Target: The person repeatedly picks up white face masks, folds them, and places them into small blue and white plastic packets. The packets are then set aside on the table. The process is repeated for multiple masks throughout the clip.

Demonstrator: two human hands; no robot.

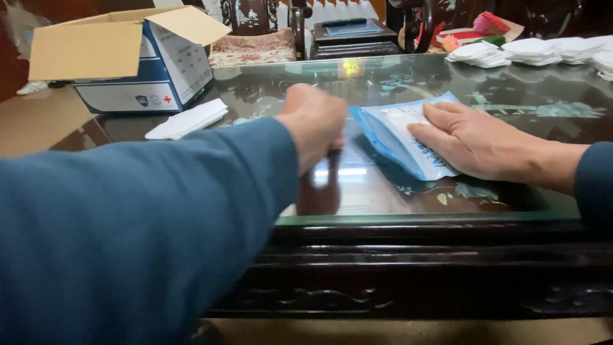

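Hands are both on the glass table [383, 191] near its front edge. Right hand [476, 142] lies flat, fingers spread, pressing a blue and white pouch [399, 137]. Left hand [313, 124] is curled into a fist just beside the pouch's left end; can't tell if it's gripping anything. Open cardboard box [137, 57] sits by the far left corner, with a white folded packet [188, 119] in front of it.

The person wears a long-sleeved top of plain blue cloth. The left sleeve [140, 236] is wide and smooth, without pattern or buttons, and ends at the wrist. The right sleeve [594, 185] shows only its blue cuff. Both hands, left hand [314, 124] and right hand [476, 142], are bare, without gloves, rings or watch.
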